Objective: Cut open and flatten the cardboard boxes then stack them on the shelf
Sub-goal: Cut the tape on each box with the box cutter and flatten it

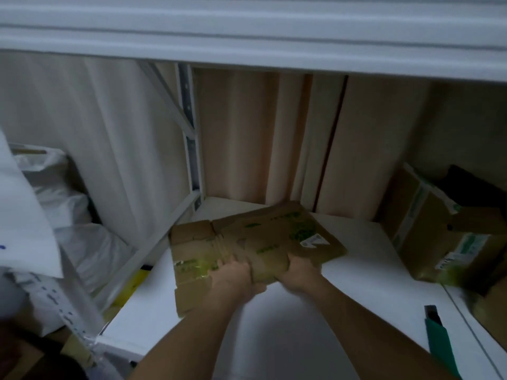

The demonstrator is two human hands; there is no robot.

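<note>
While lying on the white shelf (343, 270), flattened cardboard box (247, 239), near edge gripped by left hand (233, 275) and right hand (299, 272).

Dim, cool light is falling from above and behind, leaving the shelf (356, 270) surface grey-white with a soft arm shadow. Motion blur is smearing everything, and the wide lens is bending the edges.

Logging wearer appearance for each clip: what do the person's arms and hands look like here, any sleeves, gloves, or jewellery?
Both forearms are bare up to the bottom edge of the picture, with no sleeves in view. The left hand and right hand wear no gloves. No watch, bracelet or ring can be seen, though the frame is dim and slightly blurred, so small items could be missed.
</note>
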